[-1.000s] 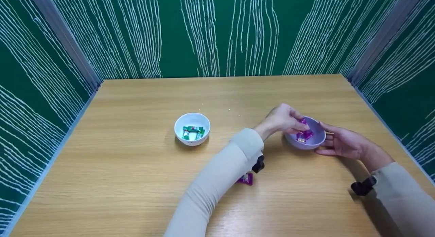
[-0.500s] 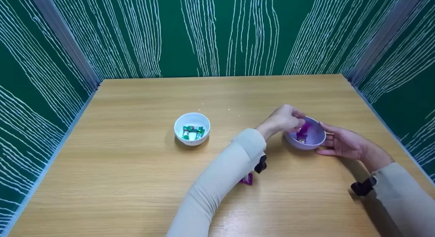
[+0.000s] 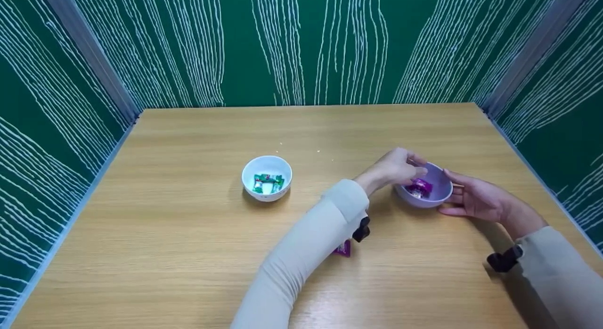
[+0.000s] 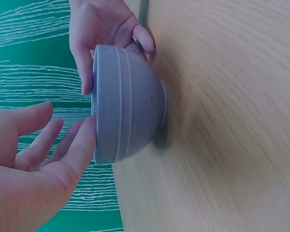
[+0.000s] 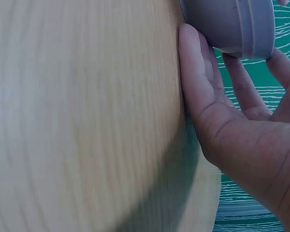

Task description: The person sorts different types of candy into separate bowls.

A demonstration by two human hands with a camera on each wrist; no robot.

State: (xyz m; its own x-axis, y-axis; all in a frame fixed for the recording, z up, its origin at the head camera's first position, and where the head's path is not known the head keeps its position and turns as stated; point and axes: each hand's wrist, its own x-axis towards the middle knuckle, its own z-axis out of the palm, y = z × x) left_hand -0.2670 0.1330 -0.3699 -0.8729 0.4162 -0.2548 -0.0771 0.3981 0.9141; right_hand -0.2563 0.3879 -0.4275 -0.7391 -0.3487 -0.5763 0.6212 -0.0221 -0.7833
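In the head view, a pale purple bowl (image 3: 442,187) stands at the right of the table, with purple-wrapped candies (image 3: 419,188) inside. My left hand (image 3: 393,166) is over its left rim; the left wrist view shows the thumb and fingers spread apart, holding nothing, one finger touching the rim. My right hand (image 3: 480,197) steadies the bowl from the right, thumb at the rim and fingers along the outer wall. Another purple-wrapped candy (image 3: 344,248) lies on the table, partly hidden by my left forearm.
A white bowl (image 3: 266,163) with several green-wrapped candies (image 3: 267,183) stands left of centre on the wooden table (image 3: 165,234). Tiny pale crumbs lie behind it. Green walls with white lines (image 3: 235,46) border the table at the back and sides.
The purple candies have left my left hand's fingers and dropped into the purple bowl. That hand stays over the rim. My right hand has not moved.
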